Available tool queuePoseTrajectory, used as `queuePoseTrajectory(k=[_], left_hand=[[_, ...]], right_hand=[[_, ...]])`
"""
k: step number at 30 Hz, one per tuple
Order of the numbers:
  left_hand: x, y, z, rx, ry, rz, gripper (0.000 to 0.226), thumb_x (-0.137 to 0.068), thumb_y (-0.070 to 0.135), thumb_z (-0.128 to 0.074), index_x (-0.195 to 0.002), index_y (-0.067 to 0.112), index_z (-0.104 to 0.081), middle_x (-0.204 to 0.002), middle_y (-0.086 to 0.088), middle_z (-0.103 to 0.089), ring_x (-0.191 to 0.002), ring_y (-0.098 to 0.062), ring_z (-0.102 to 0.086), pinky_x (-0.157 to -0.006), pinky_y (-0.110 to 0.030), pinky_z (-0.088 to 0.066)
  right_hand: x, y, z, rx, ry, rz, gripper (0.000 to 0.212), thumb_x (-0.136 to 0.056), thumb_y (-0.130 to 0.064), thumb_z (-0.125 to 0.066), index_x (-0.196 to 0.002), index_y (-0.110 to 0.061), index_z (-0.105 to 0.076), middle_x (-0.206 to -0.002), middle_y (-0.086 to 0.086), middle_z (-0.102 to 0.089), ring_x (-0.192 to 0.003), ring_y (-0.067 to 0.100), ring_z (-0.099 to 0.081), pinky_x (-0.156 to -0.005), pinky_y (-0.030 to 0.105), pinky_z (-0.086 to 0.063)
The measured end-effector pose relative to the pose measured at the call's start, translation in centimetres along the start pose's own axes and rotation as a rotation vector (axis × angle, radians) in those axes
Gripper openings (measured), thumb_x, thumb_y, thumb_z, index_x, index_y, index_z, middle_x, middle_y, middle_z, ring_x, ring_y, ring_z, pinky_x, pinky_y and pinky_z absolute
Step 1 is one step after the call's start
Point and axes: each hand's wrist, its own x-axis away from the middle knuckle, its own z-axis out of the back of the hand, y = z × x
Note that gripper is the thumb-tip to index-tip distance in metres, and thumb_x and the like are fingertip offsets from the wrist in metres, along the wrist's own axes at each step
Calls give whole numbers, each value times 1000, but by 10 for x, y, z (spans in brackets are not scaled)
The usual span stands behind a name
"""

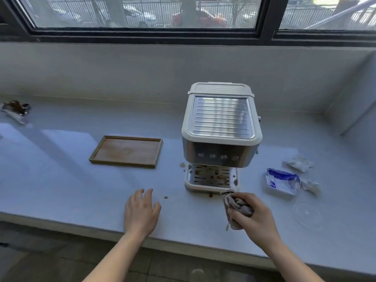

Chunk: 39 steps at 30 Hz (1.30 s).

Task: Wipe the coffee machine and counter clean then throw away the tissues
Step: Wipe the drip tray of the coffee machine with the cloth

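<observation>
A white and steel coffee machine (220, 135) is seen standing upright on a pale counter (61, 180), below a dark-framed window (146, 15); its drip tray (211, 178) is spotted with brown coffee stains. More brown spots (165, 197) are scattered on the counter just in front of and beside the drip tray.

The right hand (254, 216) is closed around a crumpled grey wad of tissue (237, 206), which is gripped between curled fingers and thumb; the wad's upper end is held against or just beside the front right corner of the drip tray, and which of the two cannot be told. The left hand (140, 212) is released, its fingers relaxed and slightly spread above the counter near the front edge, to the left of the machine; whether the surface is touched cannot be told.

To the right of the machine a blue and white tissue pack (281, 182) is laid on the counter; two crumpled used tissues (300, 163) are left beside it, one behind and one to its right. A clear round lid (307, 215) is seen nearer the front edge. A shallow wooden tray (126, 151) is placed to the left of the machine, apart from it; a brown-stained crumpled object (15, 109) is left at the far left.
</observation>
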Motion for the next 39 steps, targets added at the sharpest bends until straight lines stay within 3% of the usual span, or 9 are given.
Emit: queuePoseTrajectory(k=[6, 12, 16, 19, 23, 28, 32, 35, 39], left_hand=[[-40, -40, -18, -21, -117, -32, 62, -99, 44, -30, -155, 29, -10, -166, -6, 0, -152, -25, 8, -123, -48, 5], [-44, -46, -34, -56, -124, -58, 69, -97, 60, -14, -155, 32, 9, -165, -2, 17, -149, -22, 22, -121, -48, 14], [-43, -44, -34, -73, -113, -47, 69, -96, 60, -14, -155, 31, 7, -165, -3, 14, -150, -22, 19, -121, -49, 13], [-44, -46, -38, -85, -82, -51, 71, -93, 63, -10, -156, 33, 2, -166, -3, 8, -151, -22, 15, -121, -47, 11], [-46, -49, -42, -94, -50, -37, 76, -87, 67, -5, -156, 34, -2, -167, -1, 3, -152, -21, 10, -122, -45, 8], [-46, -48, -42, -92, -33, -31, 77, -86, 68, -4, -155, 35, -5, -167, 0, 0, -152, -20, 7, -123, -46, 5], [-46, -49, -44, -103, -17, -37, 78, -85, 68, -2, -155, 35, -4, -167, 0, 1, -152, -20, 7, -123, -45, 4], [-46, -47, -43, -101, -8, -43, 77, -86, 67, -5, -156, 35, -8, -166, -1, -3, -152, -21, 4, -123, -45, 3], [-41, -44, -34, 8, 16, -51, 78, -85, 64, -15, -154, 28, -23, -165, -4, -16, -152, -20, -1, -123, -46, 4]], right_hand=[[0, 9, -13, 76, 191, 9, 39, -76, -12, -78, -103, -40, -67, -102, -16, -66, -96, 9, -65, -85, 44, -56], [-25, 15, -14, 153, 361, 56, 34, -82, -20, -74, -110, -36, -64, -106, -17, -63, -100, 5, -60, -86, 34, -54], [-60, 12, -20, 258, 386, 174, 26, -83, -24, -72, -107, -30, -64, -110, -10, -57, -100, 3, -53, -82, 7, -40], [-79, 18, -27, 378, 351, 247, 19, -84, -24, -71, -101, -27, -64, -104, -9, -51, -93, 10, -52, -78, 5, -36], [-84, 31, -36, 409, 232, 197, 37, -87, -24, -70, -122, -26, -59, -125, -5, -51, -108, 13, -51, -88, 15, -38], [-65, 46, -35, 313, 290, 100, 42, -87, -24, -66, -127, -32, -55, -115, -6, -56, -98, -7, -46, -79, 3, -37], [-91, 38, -27, 486, 269, 50, 20, -89, -40, -60, -104, -26, -64, -95, 1, -62, -88, 20, -56, -68, 30, -45], [-111, 27, -32, 560, 252, 37, 24, -92, -43, -57, -101, -23, -64, -98, 2, -59, -90, 26, -55, -71, 34, -46], [-98, 42, -41, 604, 247, 128, 21, -91, -28, -60, -109, -17, -62, -112, 6, -60, -96, 27, -51, -76, 31, -40]])
